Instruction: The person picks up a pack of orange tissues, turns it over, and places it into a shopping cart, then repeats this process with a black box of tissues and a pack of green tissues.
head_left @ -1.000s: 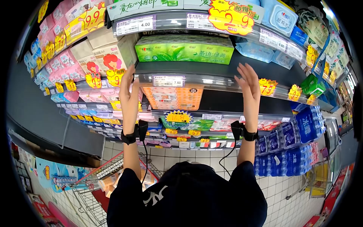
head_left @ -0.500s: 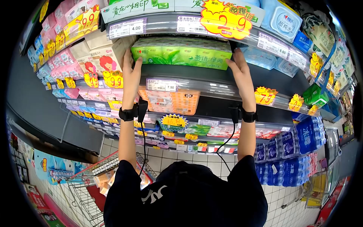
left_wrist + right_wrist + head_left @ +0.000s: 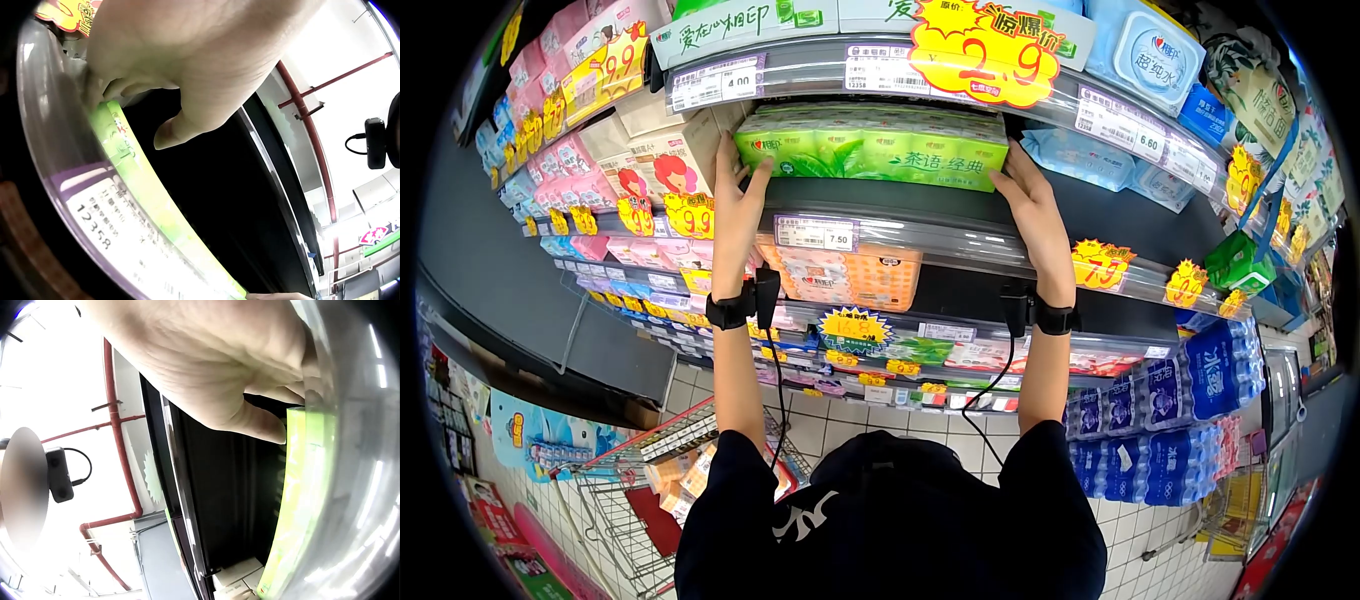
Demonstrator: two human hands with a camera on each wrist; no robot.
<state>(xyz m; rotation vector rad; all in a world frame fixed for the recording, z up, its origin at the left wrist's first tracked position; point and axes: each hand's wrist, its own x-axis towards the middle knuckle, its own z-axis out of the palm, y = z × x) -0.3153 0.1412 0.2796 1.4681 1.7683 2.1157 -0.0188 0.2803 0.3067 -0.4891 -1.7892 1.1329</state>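
Note:
A long green multipack of tissues point(image 3: 870, 152) lies on a dark shelf point(image 3: 900, 202) in front of me. My left hand point(image 3: 738, 215) holds its left end, the thumb at the front and the fingers along the side. At the opposite end my right hand point(image 3: 1040, 220) grips in the same way, thumb by the front corner. In the left wrist view, the green pack point(image 3: 145, 181) shows as a narrow strip behind the shelf's clear front. The right wrist view has the thumb tip right at the pack's edge point(image 3: 294, 487).
Above runs another shelf with a large yellow price sign point(image 3: 985, 55). Beige tissue packs point(image 3: 670, 165) stand left of the pack, blue wipes packs point(image 3: 1080, 155) right. An orange pack point(image 3: 840, 275) sits below. A shopping cart point(image 3: 625, 500) and stacked bottled water point(image 3: 1145, 460) stand on the floor.
Both hands have reached forward and up from the shelf's front edge to the two ends of the green tissue multipack. In the last half second their fingers have settled round those ends.

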